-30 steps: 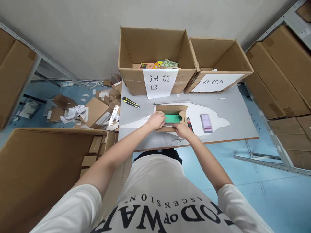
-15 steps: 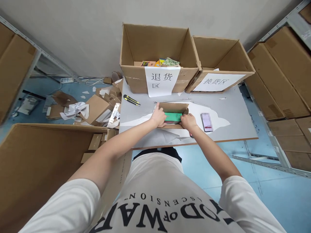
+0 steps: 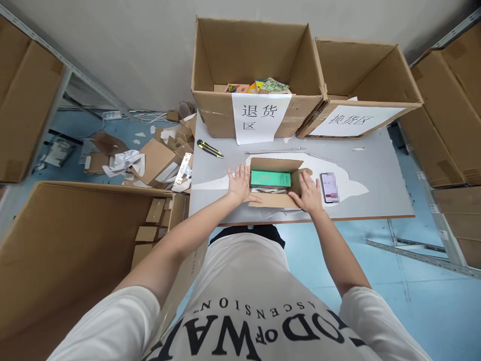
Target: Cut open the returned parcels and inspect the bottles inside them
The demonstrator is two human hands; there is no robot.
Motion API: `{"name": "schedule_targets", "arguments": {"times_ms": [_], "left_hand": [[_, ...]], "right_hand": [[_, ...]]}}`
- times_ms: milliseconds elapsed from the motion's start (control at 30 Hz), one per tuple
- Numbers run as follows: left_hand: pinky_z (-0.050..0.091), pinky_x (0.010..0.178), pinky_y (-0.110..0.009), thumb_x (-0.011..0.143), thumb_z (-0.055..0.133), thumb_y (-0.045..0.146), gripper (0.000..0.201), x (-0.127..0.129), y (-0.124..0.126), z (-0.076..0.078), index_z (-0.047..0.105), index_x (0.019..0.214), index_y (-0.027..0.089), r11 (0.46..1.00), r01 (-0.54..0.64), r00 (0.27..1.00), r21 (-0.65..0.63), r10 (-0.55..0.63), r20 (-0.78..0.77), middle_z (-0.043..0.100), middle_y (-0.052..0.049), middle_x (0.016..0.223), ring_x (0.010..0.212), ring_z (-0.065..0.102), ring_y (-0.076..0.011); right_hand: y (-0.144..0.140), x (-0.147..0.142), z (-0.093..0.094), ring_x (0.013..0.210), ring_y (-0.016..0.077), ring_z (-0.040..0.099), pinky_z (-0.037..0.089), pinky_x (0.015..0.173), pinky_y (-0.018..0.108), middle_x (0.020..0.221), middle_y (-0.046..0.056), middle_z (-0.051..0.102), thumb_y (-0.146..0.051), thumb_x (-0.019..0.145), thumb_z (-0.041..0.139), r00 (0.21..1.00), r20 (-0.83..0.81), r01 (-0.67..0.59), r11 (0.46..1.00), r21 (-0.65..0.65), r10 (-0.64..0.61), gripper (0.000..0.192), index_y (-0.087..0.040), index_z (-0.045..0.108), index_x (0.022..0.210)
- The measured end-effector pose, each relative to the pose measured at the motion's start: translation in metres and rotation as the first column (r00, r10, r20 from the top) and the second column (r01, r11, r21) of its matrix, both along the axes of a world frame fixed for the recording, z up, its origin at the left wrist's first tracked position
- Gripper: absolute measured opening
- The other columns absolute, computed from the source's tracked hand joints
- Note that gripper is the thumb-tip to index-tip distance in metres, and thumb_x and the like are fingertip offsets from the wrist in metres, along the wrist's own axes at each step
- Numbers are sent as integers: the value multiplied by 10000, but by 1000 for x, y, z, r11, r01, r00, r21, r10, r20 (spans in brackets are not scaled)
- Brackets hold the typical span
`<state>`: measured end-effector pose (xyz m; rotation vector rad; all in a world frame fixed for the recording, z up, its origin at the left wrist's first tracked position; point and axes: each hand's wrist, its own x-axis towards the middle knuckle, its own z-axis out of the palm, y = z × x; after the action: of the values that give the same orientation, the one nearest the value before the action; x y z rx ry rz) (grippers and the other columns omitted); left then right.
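退货区 on paper sign point(image 3: 260, 116) (left carton point(image 3: 221, 108)), 换货区 on right sign point(image 3: 353, 120)

A warehouse returns station: labelled sorting cartons point(image 3: 259, 95), stacked boxes on shelving point(image 3: 447, 115).

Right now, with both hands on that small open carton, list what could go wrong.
1. The small carton sits near the table's front edge; a pull toward the body might tip it off.
2. The phone lies just beside the right hand; a sideways sweep could knock it.
3. The green box lies loose inside the open carton and may slide out if it is tilted.
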<state>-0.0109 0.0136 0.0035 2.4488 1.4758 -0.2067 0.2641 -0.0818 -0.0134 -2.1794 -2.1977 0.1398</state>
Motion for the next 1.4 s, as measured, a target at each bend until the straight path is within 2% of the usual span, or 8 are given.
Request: {"name": "schedule_targets", "arguments": {"times_ms": [100,267,467,600,733,867,1067,1400], "left_hand": [[-63,1090,-618,493,561,841,1353,0,-2,-7,52,1483,70,1000,-8,1000,-30,8,1,35,-237,1537,1402,-56,-437],[31,1114,-579,510,554,839,1357,-4,0,-15,-14,1482,82,996,9,999,-91,-6,35,7,-220,1544,1414,-26,-408],[54,1117,-570,505,583,823,1370,-7,-3,-23,-22,1478,71,997,0,993,-77,9,114,23,-223,1541,1419,28,-391],[53,1119,-562,498,592,820,1369,-9,-6,-26,-10,1481,81,998,-11,989,-56,20,147,39,-217,1542,1419,29,-389],[50,1121,-562,501,563,837,1392,-9,-6,-27,-57,1474,59,998,-16,993,-67,24,115,8,-208,1546,1422,6,-381],[51,1127,-551,512,533,848,1388,-9,-4,-26,-87,1470,59,997,-19,994,-69,26,105,-22,-194,1548,1426,18,-365],[63,1118,-565,540,543,827,1350,-10,-5,-24,-58,1475,61,998,-16,993,-58,22,115,-5,-192,1550,1419,-1,-390],[44,1120,-562,528,566,814,1366,-11,-5,-25,-49,1472,42,997,-19,985,-69,30,168,17,-209,1545,1421,35,-380]], "right_hand": [[-1,10,-23,1428,304,96,192,1095,560,1557,175,75,-539,897,284,991,-124,55,998,-2,-55,804,-82,-11,1489],[6,17,-47,1435,262,89,239,1120,448,1555,193,40,-521,911,247,940,-341,5,1000,-7,-8,804,-36,-57,1475],[4,12,-36,1427,311,101,272,1068,540,1549,198,94,-525,907,258,967,-247,44,996,-76,-62,799,-70,-63,1480],[-1,4,-13,1417,370,83,147,1045,665,1539,209,135,-488,900,310,996,-43,74,997,-15,-75,767,-81,29,1487],[15,-17,19,1387,370,204,106,1060,661,1500,209,264,-296,892,402,986,53,-162,986,41,160,631,-109,211,1463],[59,-56,33,1231,276,473,306,1065,472,1357,154,494,-170,873,440,867,-55,-498,858,-130,495,539,-173,369,1407],[113,-91,13,1257,291,458,420,995,387,1425,136,418,-179,757,638,851,-117,-519,790,-325,511,716,-213,367,1419],[110,-95,-10,1355,307,293,347,1025,491,1538,140,195,-220,757,649,774,-101,-620,714,-326,626,796,-207,258,1450]]}}
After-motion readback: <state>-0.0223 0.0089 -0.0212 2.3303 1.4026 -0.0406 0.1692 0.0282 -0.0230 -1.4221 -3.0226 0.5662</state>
